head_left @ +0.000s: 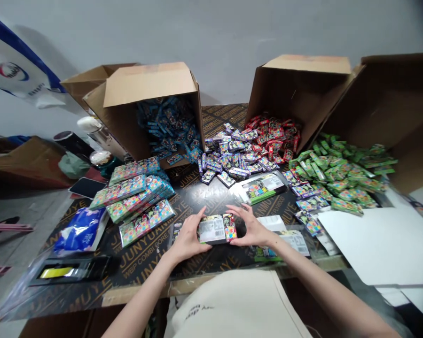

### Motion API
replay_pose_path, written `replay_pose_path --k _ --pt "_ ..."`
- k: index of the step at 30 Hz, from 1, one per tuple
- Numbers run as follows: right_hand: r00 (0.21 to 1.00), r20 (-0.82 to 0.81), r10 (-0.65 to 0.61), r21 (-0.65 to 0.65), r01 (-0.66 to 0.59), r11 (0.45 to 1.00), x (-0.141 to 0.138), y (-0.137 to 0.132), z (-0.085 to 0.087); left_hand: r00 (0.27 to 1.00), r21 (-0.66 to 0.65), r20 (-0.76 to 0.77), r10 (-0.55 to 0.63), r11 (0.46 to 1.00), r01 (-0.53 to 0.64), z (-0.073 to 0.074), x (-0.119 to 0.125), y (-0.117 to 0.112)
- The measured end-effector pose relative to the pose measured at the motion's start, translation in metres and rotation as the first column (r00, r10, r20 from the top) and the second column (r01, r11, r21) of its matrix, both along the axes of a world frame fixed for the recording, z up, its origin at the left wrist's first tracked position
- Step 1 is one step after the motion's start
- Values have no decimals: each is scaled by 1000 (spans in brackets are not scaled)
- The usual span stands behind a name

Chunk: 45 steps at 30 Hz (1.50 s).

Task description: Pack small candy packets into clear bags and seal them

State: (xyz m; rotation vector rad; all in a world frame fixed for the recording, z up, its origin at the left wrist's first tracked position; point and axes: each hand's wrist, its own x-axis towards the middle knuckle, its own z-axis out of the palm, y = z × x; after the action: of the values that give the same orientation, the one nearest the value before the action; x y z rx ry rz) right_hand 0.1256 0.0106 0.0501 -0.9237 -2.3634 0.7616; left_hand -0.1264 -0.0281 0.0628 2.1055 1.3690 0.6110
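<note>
Between my hands, just above the table, is a flat printed carton [212, 229] with a barcode panel. At its right end shows a small red candy box [230, 227], partly covered by fingers. My left hand [189, 237] is closed round the carton's left end, thumb at the lower edge and fingers at the upper one. My right hand [249, 227] grips the red candy box between thumb and fingers. Beyond them lies a flat printed sleeve [264, 188] with a green edge, and more printed sleeves [292, 241] lie under my right forearm.
Open cartons stand at the back, one with blue boxes [172, 122]. Purple [229, 155], red [275, 136] and green small boxes [334, 169] lie heaped in front. Filled packs [137, 197] are stacked left, near a tape dispenser [68, 271]. White sheets [380, 239] lie right.
</note>
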Motion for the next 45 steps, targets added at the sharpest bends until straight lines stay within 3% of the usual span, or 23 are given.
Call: replay_pose_path --k 2,6,7,10,11,12,13,14,16,18,19,22,25,29,34,36,38,41,43,45 --pt "1000 6 19 4 -19 1000 0 1 2 1000 -12 14 -8 1000 8 3 1 0" --pt "962 -132 -240 23 245 969 -6 -8 7 992 14 25 127 992 -128 2 5 5" --pt "954 -156 -255 2 258 966 -8 -11 8 989 21 27 145 989 -145 1 7 7" --pt "985 -119 -127 -37 124 992 -6 -13 11 991 44 0 137 990 -137 -5 14 12" --pt "985 -95 -141 -15 140 990 2 -8 12 990 53 -19 137 989 -136 -8 16 14" --pt "970 -76 -229 31 232 972 14 -1 13 990 62 -41 138 989 -136 -11 17 15" --pt "924 -66 -377 92 382 920 31 10 14 988 73 -66 138 988 -133 -16 16 15" --pt "825 -62 -561 152 563 812 53 22 14 987 81 -94 133 989 -125 -21 15 16" --pt "532 -6 -847 249 821 513 106 49 14 982 96 -155 108 991 -94 -33 11 16" --pt "240 183 -953 256 925 282 163 72 15 974 113 -209 88 991 -66 -44 7 16" --pt "127 308 -943 220 955 201 189 80 15 970 121 -229 85 991 -58 -49 6 16" --pt "53 415 -908 155 980 128 245 93 15 963 142 -258 78 989 -42 -56 5 15" --pt "74 444 -893 100 986 131 265 96 12 961 150 -264 78 988 -39 -56 7 14" --pt "122 379 -917 51 987 152 263 93 13 960 170 -268 81 985 -36 -55 7 13" --pt "175 156 -972 -59 984 168 248 80 37 970 183 -230 80 982 -38 -57 5 13" --pt "262 63 -963 -154 956 250 231 74 47 980 184 -172 97 981 -65 -50 10 13" --pt "404 -1 -915 -278 879 389 203 67 54 990 157 -58 127 981 -116 -33 22 13" --pt "669 -57 -741 -504 622 600 143 52 54 971 13 192 145 989 -150 2 51 14" --pt "805 -113 -583 -659 379 650 98 40 51 925 -119 359 126 989 -89 24 71 13" --pt "866 -166 -471 -768 186 613 59 30 47 881 -199 451 144 978 -59 37 85 11"
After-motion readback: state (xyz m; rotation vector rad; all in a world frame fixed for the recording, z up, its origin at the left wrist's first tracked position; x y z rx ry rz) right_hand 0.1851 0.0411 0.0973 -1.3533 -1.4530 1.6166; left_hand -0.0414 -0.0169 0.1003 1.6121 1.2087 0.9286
